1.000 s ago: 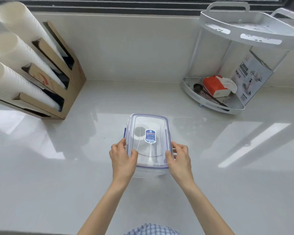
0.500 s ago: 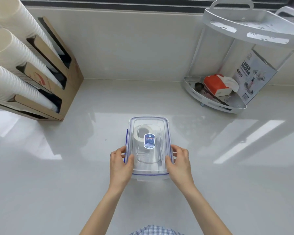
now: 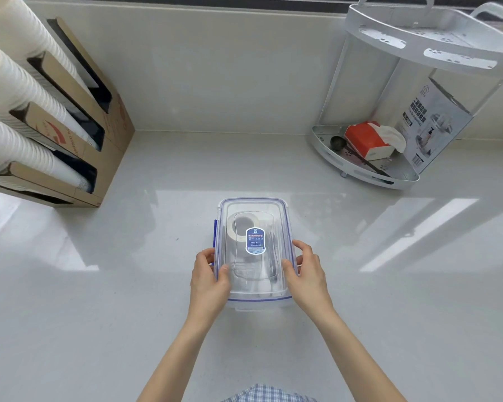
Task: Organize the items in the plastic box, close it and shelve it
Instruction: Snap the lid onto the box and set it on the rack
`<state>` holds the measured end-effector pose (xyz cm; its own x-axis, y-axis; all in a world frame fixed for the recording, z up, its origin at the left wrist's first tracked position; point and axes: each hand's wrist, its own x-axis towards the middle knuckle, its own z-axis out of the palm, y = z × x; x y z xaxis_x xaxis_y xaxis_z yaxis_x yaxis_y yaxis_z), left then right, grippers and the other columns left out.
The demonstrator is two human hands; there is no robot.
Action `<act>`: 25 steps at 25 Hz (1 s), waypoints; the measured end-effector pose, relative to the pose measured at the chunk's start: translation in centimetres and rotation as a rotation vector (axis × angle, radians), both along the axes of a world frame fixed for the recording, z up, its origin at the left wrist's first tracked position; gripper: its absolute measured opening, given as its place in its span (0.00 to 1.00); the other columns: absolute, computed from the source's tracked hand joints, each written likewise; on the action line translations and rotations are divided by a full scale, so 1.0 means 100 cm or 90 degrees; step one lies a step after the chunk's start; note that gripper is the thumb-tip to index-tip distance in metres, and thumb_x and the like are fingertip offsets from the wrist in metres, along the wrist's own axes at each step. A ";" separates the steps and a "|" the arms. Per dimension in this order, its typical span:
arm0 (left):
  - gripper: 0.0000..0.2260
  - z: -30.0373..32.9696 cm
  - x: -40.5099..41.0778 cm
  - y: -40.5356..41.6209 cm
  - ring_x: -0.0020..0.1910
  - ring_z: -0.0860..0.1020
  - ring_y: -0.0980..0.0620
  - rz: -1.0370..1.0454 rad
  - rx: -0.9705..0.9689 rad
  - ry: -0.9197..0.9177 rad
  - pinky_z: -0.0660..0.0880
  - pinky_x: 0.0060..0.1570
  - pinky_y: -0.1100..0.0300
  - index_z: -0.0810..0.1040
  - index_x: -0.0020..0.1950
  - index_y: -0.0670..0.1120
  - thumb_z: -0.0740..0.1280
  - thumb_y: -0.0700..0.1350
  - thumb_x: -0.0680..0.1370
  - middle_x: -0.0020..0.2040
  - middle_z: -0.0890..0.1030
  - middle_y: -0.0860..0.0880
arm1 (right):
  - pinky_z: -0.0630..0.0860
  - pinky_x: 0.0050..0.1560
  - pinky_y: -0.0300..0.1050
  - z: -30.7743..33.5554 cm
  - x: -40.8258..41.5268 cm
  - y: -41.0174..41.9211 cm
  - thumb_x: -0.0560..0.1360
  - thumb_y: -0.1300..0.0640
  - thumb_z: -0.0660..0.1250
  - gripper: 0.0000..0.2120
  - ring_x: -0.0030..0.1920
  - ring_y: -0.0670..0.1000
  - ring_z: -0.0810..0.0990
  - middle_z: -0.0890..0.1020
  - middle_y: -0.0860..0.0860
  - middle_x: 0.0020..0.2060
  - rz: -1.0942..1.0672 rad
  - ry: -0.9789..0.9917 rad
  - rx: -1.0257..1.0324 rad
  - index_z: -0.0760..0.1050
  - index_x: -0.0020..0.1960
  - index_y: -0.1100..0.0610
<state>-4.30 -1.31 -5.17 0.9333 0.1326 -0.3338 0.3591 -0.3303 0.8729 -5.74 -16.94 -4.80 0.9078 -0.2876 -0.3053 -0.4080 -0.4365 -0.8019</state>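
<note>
A clear plastic box (image 3: 254, 216) with a blue-trimmed lid and a blue label stands on the white counter in front of me. Through the lid I see a roll of tape (image 3: 232, 227) and other pale items that I cannot make out. My left hand (image 3: 208, 278) grips the box's left side, thumb on the lid. On the opposite long side my right hand (image 3: 308, 274) holds it the same way, fingers over the side clip. The lid lies flat on the box.
A white two-tier corner shelf (image 3: 389, 178) stands at the back right, holding an orange tissue pack (image 3: 366, 140), a dark scoop and a printed carton (image 3: 430, 126). A cardboard dispenser (image 3: 70, 134) with stacked white paper cups fills the left.
The box and both hands have drawn a little toward me. My fingers have shifted further along the box's long sides, over the side clips.
</note>
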 end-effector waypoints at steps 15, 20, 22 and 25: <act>0.21 -0.004 -0.001 0.007 0.70 0.62 0.48 -0.014 -0.018 0.031 0.60 0.71 0.49 0.62 0.70 0.50 0.59 0.41 0.77 0.70 0.64 0.46 | 0.65 0.68 0.47 -0.007 -0.003 -0.007 0.76 0.45 0.60 0.30 0.69 0.54 0.68 0.69 0.56 0.69 -0.052 0.142 0.177 0.56 0.74 0.55; 0.20 -0.002 0.000 0.010 0.67 0.67 0.47 -0.024 -0.085 0.056 0.67 0.65 0.52 0.62 0.69 0.53 0.59 0.42 0.77 0.70 0.66 0.47 | 0.70 0.57 0.41 -0.007 0.000 -0.006 0.75 0.49 0.63 0.27 0.53 0.51 0.73 0.67 0.52 0.57 -0.075 0.069 0.066 0.62 0.70 0.58; 0.20 -0.001 0.000 0.010 0.62 0.70 0.48 -0.029 -0.098 0.058 0.70 0.58 0.54 0.62 0.69 0.53 0.59 0.42 0.77 0.69 0.67 0.47 | 0.68 0.54 0.38 -0.006 -0.002 -0.002 0.77 0.51 0.61 0.24 0.49 0.50 0.72 0.65 0.52 0.55 -0.054 0.038 0.033 0.63 0.70 0.59; 0.20 0.000 0.001 0.010 0.61 0.70 0.49 -0.028 -0.110 0.063 0.68 0.53 0.57 0.62 0.69 0.53 0.58 0.42 0.78 0.69 0.67 0.46 | 0.68 0.57 0.41 -0.008 -0.005 0.003 0.79 0.51 0.56 0.23 0.54 0.54 0.74 0.69 0.57 0.59 -0.033 0.019 0.002 0.62 0.71 0.57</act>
